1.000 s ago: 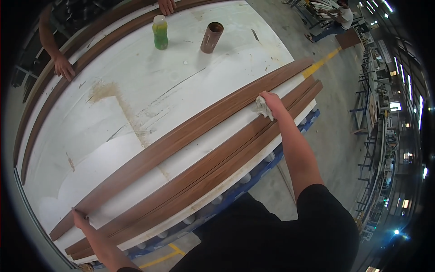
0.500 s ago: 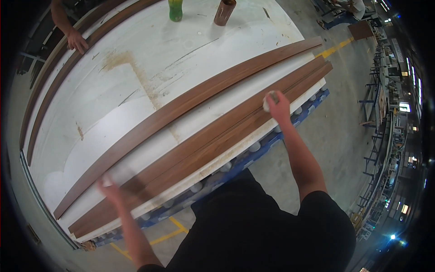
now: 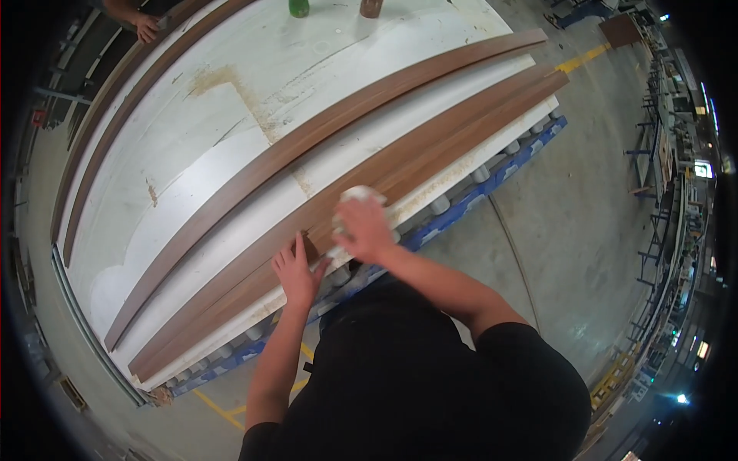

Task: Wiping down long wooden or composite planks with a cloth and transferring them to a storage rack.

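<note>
Head view. Right hand (image 3: pixel 365 230) closed around a white cloth (image 3: pixel 357 196), pressing it onto the near brown strip (image 3: pixel 430 150). Left hand (image 3: pixel 296 269) lies flat, fingers spread, on the same strip just beside the right hand; it grips nothing.

Near strip: long axis runs from lower left to upper right across the white table (image 3: pixel 231 154), along the table's near edge; it looks like two or more boards laid side by side, exact number not resolvable. A second, single brown strip (image 3: pixel 307 142) lies parallel to it further in, with bare white surface between them.

Count at the far edge: two more long brown strips (image 3: pixel 104 131), same heading. A co-worker's hand (image 3: pixel 146 29) rests there. One green bottle (image 3: pixel 298 8) and one brown cylinder (image 3: pixel 371 8) stand at the top. Blue pallet (image 3: pixel 492 184) under the table's near edge.
</note>
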Tool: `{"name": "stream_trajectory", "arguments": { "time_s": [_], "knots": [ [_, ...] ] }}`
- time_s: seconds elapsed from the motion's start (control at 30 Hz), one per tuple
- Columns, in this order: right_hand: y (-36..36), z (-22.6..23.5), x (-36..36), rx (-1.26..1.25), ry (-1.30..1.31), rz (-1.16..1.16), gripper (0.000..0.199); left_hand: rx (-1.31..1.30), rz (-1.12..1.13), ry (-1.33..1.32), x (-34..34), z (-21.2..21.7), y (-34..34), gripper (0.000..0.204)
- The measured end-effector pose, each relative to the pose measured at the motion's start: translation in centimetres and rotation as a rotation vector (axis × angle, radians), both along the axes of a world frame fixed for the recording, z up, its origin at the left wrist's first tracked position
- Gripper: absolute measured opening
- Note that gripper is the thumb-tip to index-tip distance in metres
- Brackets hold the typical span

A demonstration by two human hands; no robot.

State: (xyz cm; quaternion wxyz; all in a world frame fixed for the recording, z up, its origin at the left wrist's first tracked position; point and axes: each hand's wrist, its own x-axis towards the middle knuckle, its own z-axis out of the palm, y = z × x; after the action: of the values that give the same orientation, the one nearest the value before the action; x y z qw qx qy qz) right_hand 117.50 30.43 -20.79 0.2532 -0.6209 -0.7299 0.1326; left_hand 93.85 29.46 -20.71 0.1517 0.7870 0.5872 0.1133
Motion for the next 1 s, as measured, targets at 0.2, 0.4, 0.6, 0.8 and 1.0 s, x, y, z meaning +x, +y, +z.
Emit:
{"name": "stream_trajectory", "arguments": {
  "time_s": [0.2,0.4,0.6,0.8,1.0],
  "knots": [
    [1.2,-2.9,0.2,-0.173,-0.025,0.047,0.045,0.01,0.012,-0.056,-0.2,-1.8,0.8,0.077],
    [4.5,-4.5,28.6,0.086,-0.319,-0.486,0.043,0.008,-0.005,-0.035,0.9,-1.3,1.4,0.077],
    [5.6,-1.3,16.7,-0.3,0.013,-0.341,0.045,-0.041,-0.039,0.019,6.7,0.0,1.5,0.083],
    [5.0,-2.0,19.0,0.096,-0.063,-0.089,0.042,-0.057,-0.168,0.051,20.5,1.3,4.4,0.081],
    [9.6,-3.7,50.9,0.185,-0.482,-0.495,0.037,-0.075,-0.144,0.133,23.3,1.7,5.7,0.074]
  ]
}}
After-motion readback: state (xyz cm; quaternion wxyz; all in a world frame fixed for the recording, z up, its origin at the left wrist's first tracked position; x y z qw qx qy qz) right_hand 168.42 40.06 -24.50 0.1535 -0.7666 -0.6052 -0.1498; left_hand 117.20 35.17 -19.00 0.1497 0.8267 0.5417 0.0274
